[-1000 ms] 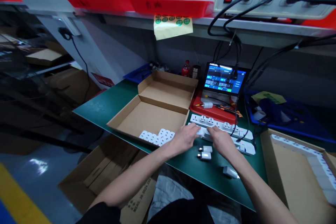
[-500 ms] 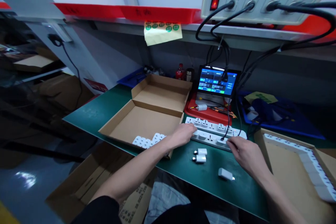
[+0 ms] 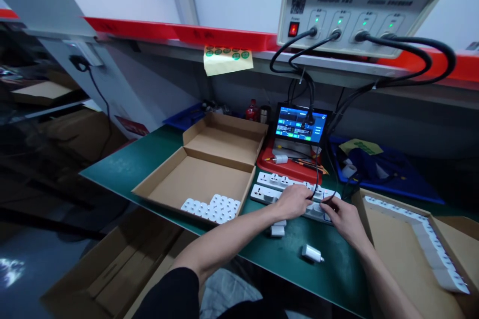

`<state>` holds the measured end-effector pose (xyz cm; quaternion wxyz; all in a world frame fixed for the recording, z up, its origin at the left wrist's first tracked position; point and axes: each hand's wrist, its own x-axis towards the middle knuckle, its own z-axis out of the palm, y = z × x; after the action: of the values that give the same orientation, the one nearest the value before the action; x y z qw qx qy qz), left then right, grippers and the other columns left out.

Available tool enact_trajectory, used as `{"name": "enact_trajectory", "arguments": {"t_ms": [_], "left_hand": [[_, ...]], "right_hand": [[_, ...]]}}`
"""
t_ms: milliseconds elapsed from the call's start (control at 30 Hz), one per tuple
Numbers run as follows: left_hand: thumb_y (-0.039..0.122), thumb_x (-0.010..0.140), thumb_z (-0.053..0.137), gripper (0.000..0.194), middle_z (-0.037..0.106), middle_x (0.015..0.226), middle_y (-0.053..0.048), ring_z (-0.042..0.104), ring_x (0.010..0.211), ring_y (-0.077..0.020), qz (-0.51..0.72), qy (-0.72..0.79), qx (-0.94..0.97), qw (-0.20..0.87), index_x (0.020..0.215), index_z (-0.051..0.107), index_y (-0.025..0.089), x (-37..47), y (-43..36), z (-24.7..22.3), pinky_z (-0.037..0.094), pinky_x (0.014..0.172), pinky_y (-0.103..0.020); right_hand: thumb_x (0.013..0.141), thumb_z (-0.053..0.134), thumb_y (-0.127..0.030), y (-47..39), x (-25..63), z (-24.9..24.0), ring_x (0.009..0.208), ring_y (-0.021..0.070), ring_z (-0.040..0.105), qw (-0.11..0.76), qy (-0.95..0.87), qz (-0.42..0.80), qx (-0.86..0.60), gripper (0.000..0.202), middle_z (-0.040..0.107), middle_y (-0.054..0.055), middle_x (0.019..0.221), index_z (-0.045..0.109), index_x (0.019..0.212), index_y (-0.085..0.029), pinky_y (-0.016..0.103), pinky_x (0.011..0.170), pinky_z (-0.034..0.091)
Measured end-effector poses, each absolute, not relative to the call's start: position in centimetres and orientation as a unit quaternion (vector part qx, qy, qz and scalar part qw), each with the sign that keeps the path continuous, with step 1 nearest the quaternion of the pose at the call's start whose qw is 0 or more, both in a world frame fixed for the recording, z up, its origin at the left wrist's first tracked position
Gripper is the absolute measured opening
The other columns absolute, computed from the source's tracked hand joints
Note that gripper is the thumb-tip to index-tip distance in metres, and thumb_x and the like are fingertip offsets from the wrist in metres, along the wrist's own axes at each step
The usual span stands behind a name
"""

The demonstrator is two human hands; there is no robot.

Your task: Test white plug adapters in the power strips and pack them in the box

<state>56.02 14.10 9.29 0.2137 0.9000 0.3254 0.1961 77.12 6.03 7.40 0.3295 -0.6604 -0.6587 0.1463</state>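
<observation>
Two white power strips (image 3: 264, 193) lie side by side on the bench, with white charger plugs in several sockets. My left hand (image 3: 295, 201) is over the middle of the nearer strip, its fingers closed around the lower end of a black cable (image 3: 317, 172). Close by on the right, my right hand (image 3: 342, 215) pinches another thin black cable (image 3: 329, 199) above the strip's right end. Fingers partly hide both cable ends. A loose white charger (image 3: 312, 253) rests on the green bench in front. Another white charger (image 3: 277, 231) lies below my left wrist, partly covered.
An open cardboard box (image 3: 157, 179) at the left holds several white chargers (image 3: 213, 208). Another box (image 3: 396, 254) at the right has chargers lined along its edges. Behind the strips stand a red tray (image 3: 267, 160) and a lit screen (image 3: 301, 123). Cables hang from the tester (image 3: 359, 17) above.
My left hand has moved right along the nearer strip to a cable by my right hand. My right hand now shows a cable between its fingers. The camera view has shifted.
</observation>
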Motion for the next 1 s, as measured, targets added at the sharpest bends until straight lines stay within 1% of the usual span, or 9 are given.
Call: {"name": "enact_trajectory", "arguments": {"t_ms": [100, 167, 300, 400, 533, 700, 867, 1000], "left_hand": [[0.022, 0.1, 0.071, 0.013, 0.081, 0.098, -0.006, 0.073, 0.096, -0.0224, 0.278, 0.314, 0.868, 0.264, 0.09, 0.078, 0.02, 53.6, 14.6, 9.5, 0.052, 0.088, -0.03], [0.021, 0.098, 0.07, 0.013, 0.081, 0.094, -0.004, 0.072, 0.091, -0.0207, 0.309, 0.319, 0.845, 0.297, 0.088, 0.079, 0.02, 51.0, 15.3, 9.6, 0.051, 0.085, -0.029], [0.022, 0.096, 0.07, 0.017, 0.079, 0.085, -0.003, 0.068, 0.081, -0.0191, 0.311, 0.377, 0.812, 0.32, 0.081, 0.077, 0.018, 45.7, 16.8, 9.3, 0.047, 0.076, -0.028], [0.023, 0.095, 0.069, 0.019, 0.077, 0.081, -0.002, 0.066, 0.077, -0.0187, 0.294, 0.396, 0.807, 0.324, 0.079, 0.077, 0.016, 43.4, 17.3, 8.9, 0.044, 0.073, -0.028], [0.022, 0.095, 0.069, 0.017, 0.077, 0.08, -0.003, 0.066, 0.077, -0.0193, 0.29, 0.4, 0.81, 0.317, 0.082, 0.079, 0.016, 42.9, 17.6, 8.4, 0.043, 0.074, -0.029], [0.021, 0.095, 0.069, 0.017, 0.075, 0.078, -0.003, 0.067, 0.078, -0.0205, 0.287, 0.398, 0.818, 0.301, 0.081, 0.078, 0.017, 43.1, 17.8, 8.2, 0.046, 0.076, -0.03], [0.019, 0.097, 0.068, 0.018, 0.078, 0.085, -0.005, 0.07, 0.084, -0.0221, 0.273, 0.398, 0.832, 0.272, 0.081, 0.076, 0.019, 43.1, 17.6, 8.0, 0.049, 0.082, -0.031], [0.016, 0.098, 0.067, 0.017, 0.077, 0.091, -0.008, 0.071, 0.091, -0.0241, 0.25, 0.389, 0.859, 0.221, 0.082, 0.074, 0.018, 43.3, 17.3, 7.7, 0.05, 0.085, -0.032]], "right_hand": [[0.092, 0.064, -0.059, 5.9, 76.3, 8.0, 0.073, 0.0253, 0.069, 0.342, -0.649, 0.159, -0.66, 0.037, 0.08, 0.005, 0.084, 0.077, 0.095, -0.024, 0.035, 0.072, 0.049], [0.093, 0.064, -0.054, 6.4, 74.9, 8.6, 0.078, 0.0262, 0.071, 0.336, -0.67, 0.177, -0.638, 0.033, 0.081, 0.005, 0.088, 0.078, 0.096, -0.025, 0.036, 0.076, 0.05], [0.096, 0.06, -0.042, 8.4, 71.0, 9.1, 0.091, 0.0276, 0.075, 0.312, -0.72, 0.209, -0.584, 0.027, 0.084, 0.007, 0.098, 0.08, 0.096, -0.024, 0.037, 0.086, 0.051], [0.096, 0.06, -0.039, 9.9, 68.4, 8.8, 0.094, 0.0281, 0.075, 0.307, -0.735, 0.208, -0.568, 0.025, 0.084, 0.008, 0.1, 0.08, 0.095, -0.023, 0.038, 0.088, 0.051], [0.095, 0.061, -0.036, 11.3, 66.9, 8.2, 0.094, 0.0285, 0.075, 0.294, -0.741, 0.2, -0.57, 0.023, 0.083, 0.008, 0.098, 0.08, 0.094, -0.023, 0.038, 0.087, 0.05], [0.098, 0.06, -0.035, 11.9, 66.9, 7.5, 0.091, 0.0272, 0.073, 0.276, -0.75, 0.185, -0.572, 0.022, 0.082, 0.007, 0.097, 0.078, 0.095, -0.023, 0.037, 0.085, 0.049], [0.1, 0.059, -0.03, 12.0, 66.6, 6.4, 0.096, 0.0277, 0.072, 0.253, -0.767, 0.128, -0.576, 0.019, 0.08, 0.009, 0.102, 0.076, 0.098, -0.022, 0.037, 0.088, 0.049], [0.103, 0.058, -0.03, 11.7, 66.5, 6.3, 0.098, 0.0276, 0.071, 0.246, -0.775, 0.106, -0.573, 0.019, 0.078, 0.009, 0.102, 0.074, 0.098, -0.022, 0.038, 0.088, 0.051]]}}
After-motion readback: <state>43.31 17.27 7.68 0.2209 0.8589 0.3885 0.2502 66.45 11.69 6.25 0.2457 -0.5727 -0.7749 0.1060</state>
